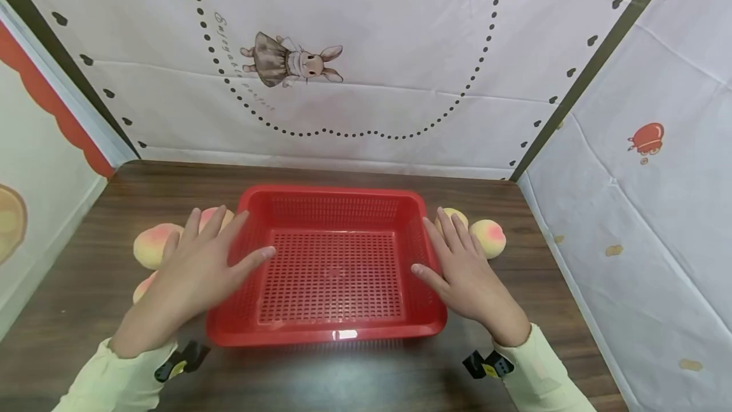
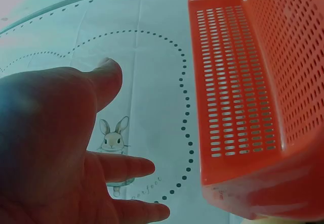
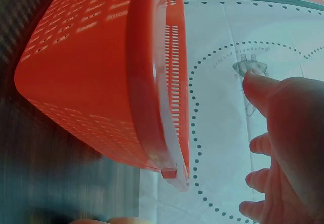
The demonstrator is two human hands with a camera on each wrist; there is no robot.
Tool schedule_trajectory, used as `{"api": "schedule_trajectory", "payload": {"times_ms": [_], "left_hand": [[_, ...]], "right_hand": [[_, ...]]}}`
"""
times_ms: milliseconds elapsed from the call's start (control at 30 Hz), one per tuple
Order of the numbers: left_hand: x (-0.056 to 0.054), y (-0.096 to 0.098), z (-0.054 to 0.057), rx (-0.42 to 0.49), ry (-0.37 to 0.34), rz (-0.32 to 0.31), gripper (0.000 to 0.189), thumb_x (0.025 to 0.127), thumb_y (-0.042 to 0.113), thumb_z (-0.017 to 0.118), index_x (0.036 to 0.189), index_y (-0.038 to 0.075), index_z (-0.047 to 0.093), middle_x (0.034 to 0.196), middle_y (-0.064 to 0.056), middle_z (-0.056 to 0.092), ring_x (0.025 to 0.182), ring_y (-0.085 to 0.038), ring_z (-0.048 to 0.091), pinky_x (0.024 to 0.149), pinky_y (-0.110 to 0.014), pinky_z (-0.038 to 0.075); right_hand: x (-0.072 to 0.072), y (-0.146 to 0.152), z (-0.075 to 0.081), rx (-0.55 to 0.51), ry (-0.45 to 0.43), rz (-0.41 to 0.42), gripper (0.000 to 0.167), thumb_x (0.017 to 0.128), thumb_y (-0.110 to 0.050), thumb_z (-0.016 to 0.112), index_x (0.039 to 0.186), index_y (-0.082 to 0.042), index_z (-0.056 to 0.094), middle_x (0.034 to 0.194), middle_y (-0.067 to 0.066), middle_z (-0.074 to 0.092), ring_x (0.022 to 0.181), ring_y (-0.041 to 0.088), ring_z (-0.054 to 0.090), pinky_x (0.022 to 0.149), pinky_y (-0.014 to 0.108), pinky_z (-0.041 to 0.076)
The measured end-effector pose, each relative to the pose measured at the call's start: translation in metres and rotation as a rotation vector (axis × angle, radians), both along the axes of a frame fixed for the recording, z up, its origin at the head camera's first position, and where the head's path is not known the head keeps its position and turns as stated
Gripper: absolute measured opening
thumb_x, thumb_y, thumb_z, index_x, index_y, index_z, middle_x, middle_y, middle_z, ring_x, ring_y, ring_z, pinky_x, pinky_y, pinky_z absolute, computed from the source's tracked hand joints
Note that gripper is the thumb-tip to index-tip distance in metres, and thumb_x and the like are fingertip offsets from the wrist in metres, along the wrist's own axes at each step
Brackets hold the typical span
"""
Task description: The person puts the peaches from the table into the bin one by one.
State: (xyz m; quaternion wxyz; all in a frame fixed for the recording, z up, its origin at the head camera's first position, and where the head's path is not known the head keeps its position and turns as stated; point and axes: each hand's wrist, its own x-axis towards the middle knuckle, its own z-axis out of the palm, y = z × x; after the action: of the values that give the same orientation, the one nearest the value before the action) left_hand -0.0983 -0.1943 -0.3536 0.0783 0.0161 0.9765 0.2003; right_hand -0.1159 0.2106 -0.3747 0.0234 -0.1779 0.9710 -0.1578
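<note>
A red plastic basket (image 1: 332,329) with a slotted bottom and walls stands upright on the table, between the two hands. Over its left rim is my left hand (image 1: 200,266), fingers spread and straight, thumb reaching above the inside. My right hand (image 1: 469,278) is spread in the same way at the right rim. Both wrist views show a gap between the hand and the basket (image 2: 243,176), and neither hand holds anything. Yellow-pink peaches (image 1: 153,248) lie left of the basket, partly behind my left hand. Two more peaches (image 1: 488,238) lie beyond my right fingers.
The dark wooden table (image 1: 320,377) ends at a white cloth wall (image 1: 389,68) with a rabbit print behind the basket. Another printed cloth (image 1: 646,227) borders the right side, and a white panel with a red scalloped edge (image 1: 51,100) borders the left.
</note>
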Motion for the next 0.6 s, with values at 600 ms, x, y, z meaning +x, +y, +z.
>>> {"api": "schedule_trajectory", "payload": {"times_ms": [600], "left_hand": [[0.025,-0.010,-0.022,0.016,0.036,0.009,0.101,0.091,0.076,0.057,0.164,0.012,0.030,0.165,-0.037,0.022,0.149,-0.065,0.010,0.105,-0.089,0.018]], "right_hand": [[0.001,0.001,-0.004,-0.001,-0.012,0.007,0.088,0.097,-0.047,0.067,0.167,-0.018,0.022,0.176,0.012,0.012,0.162,0.043,0.008,0.124,0.074,0.016]]}}
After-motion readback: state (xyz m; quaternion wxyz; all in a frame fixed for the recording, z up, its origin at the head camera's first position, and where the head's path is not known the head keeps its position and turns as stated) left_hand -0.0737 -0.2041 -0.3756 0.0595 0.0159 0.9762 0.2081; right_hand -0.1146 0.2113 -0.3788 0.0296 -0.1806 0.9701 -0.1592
